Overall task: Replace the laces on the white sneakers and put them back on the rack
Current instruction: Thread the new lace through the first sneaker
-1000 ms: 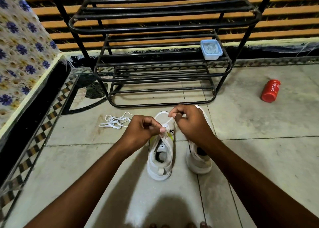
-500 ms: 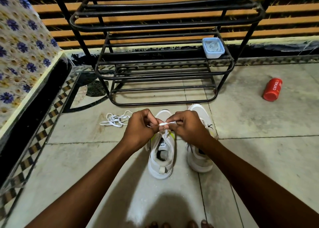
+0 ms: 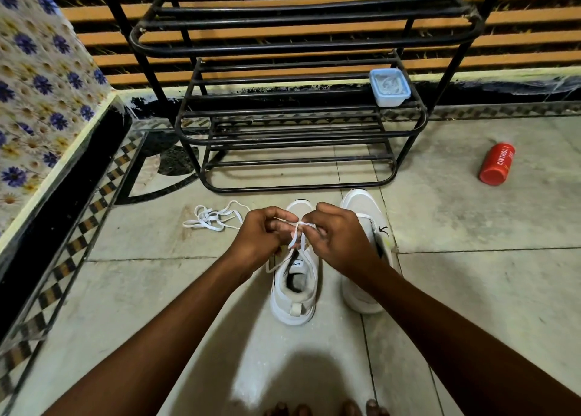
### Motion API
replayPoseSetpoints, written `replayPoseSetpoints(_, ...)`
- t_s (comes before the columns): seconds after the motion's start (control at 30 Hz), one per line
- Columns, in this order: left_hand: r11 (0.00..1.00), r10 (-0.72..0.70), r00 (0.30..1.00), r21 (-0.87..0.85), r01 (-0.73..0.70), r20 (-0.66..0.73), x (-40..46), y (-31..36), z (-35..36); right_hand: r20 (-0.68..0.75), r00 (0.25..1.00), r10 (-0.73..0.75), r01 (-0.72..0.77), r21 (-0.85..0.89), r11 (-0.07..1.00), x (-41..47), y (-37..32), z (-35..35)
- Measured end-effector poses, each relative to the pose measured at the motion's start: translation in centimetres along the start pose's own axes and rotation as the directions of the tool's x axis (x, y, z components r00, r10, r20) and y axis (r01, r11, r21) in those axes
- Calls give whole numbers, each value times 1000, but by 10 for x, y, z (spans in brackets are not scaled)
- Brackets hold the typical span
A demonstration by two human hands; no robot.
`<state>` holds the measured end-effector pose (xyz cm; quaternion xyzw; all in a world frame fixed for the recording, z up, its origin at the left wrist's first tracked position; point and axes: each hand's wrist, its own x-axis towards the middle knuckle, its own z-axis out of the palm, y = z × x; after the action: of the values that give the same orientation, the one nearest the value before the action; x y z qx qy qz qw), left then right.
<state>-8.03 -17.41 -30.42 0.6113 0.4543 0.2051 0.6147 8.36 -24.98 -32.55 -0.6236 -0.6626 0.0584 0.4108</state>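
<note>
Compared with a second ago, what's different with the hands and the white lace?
The left hand and right hand have drawn together over the left white sneaker, both now pinching the white lace at one point. The right white sneaker, loose white lace, black metal rack and red can stayed put.

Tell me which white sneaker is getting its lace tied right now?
The left white sneaker, the one straight under both hands. The left hand and right hand pinch its white lace; the right white sneaker lies beside, untouched.
</note>
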Motion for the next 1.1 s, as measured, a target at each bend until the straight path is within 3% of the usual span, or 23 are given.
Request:
replayPoseSetpoints(0.13, 988, 139, 986, 76, -132, -95, 5, 0, -3, -58, 996, 73, -70, 59, 996, -5, 0, -1)
replayPoseSetpoints(0.3, 986, 147, 983, -66, -154, -107, 0, 6, -11, -106, 970, 219, -207, 110, 972, -15, 1, 3)
replayPoseSetpoints(0.37, 980, 201, 970, 28, -199, -139, -5, 8, -14, -105, 961, 256, -245, 105, 964, -18, 2, 1)
replayPoseSetpoints(0.5, 859, 364, 918, 437, -266, -157, -11, 6, -29, -78, 942, 327, -322, 70, 944, -22, 4, -7)
replayPoseSetpoints(0.57, 798, 387, 901, 560, -221, -196, -13, 3, -37, -79, 930, 358, -355, 57, 933, -24, 4, -11)
replayPoseSetpoints(0.7, 784, 322, 886, 618, -52, -334, -21, -3, -41, -90, 878, 469, -474, -44, 879, -28, -2, -18)
replayPoseSetpoints(0.83, 810, 232, 849, 577, 101, -475, -21, -23, -48, -88, 837, 541, -547, -94, 832, -32, -10, -27)
replayPoseSetpoints(0.93, 834, 149, 842, 524, 174, -518, -19, -39, -53, -80, 785, 614, -619, -99, 779, -37, -10, -32)
replayPoseSetpoints(1.1, 821, 57, 809, 489, 296, -585, -16, -61, -49, -37, 735, 677, -661, -257, 705, -46, -14, -31)
